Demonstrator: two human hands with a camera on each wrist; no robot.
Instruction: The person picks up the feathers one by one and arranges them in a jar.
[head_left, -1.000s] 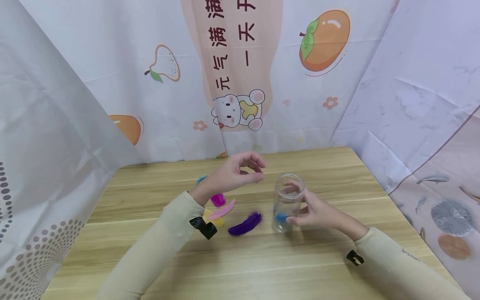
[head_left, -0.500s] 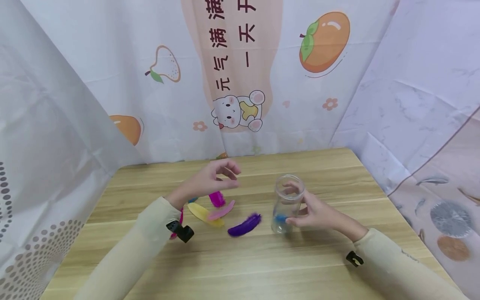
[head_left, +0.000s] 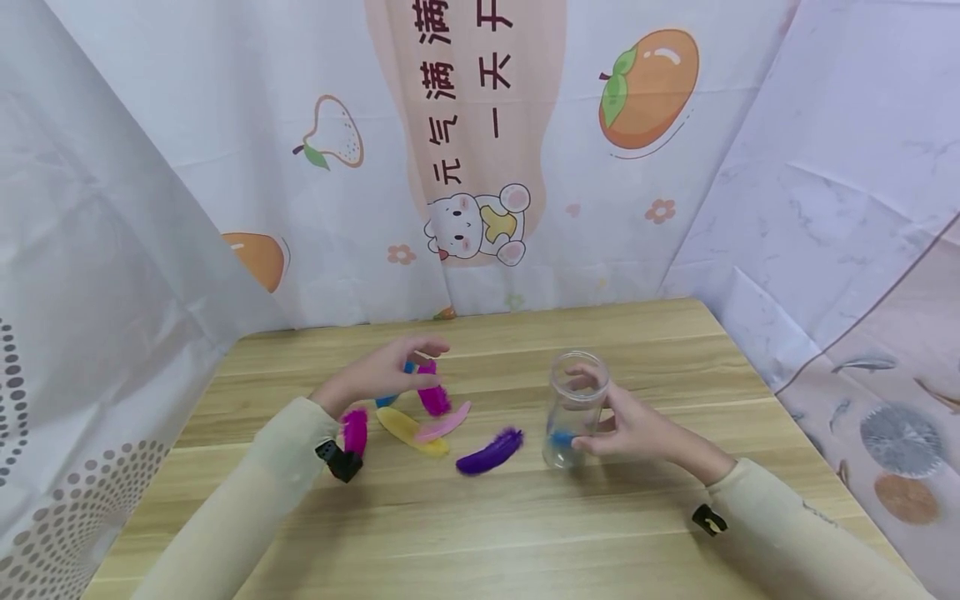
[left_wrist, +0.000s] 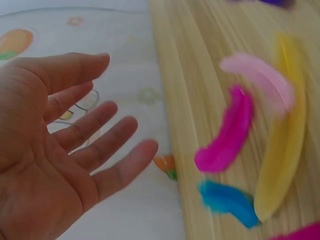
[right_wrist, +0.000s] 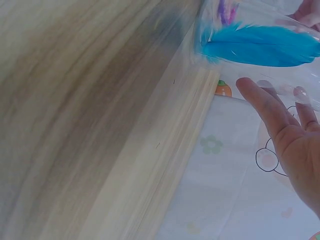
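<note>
My left hand [head_left: 381, 372] hovers over the back left of the loose feathers, fingers spread and loosely bent, nothing in them; the left wrist view confirms a bare palm [left_wrist: 45, 165]. Around it lie a magenta feather [head_left: 432, 398], a blue feather [head_left: 386, 402] partly hidden by the hand, and a second magenta feather [head_left: 356, 432] near the wrist. A pink feather [head_left: 444, 423] crosses a yellow feather [head_left: 399, 425]. The purple feather [head_left: 491, 452] lies nearer the jar. My right hand [head_left: 630, 425] grips an upright clear jar [head_left: 562, 408] from its right side. Inside is a bright blue feather [right_wrist: 260, 46].
The wood-grain table [head_left: 480, 533] ends at a printed curtain [head_left: 337, 250] behind it. More curtain cloth hangs along the left and right sides. Black wrist devices [head_left: 339, 461] sit on both sleeves.
My left hand has moved left and slightly down, from beside the jar to above the feathers, uncovering the yellow and magenta ones. The right hand and jar have stayed in place.
</note>
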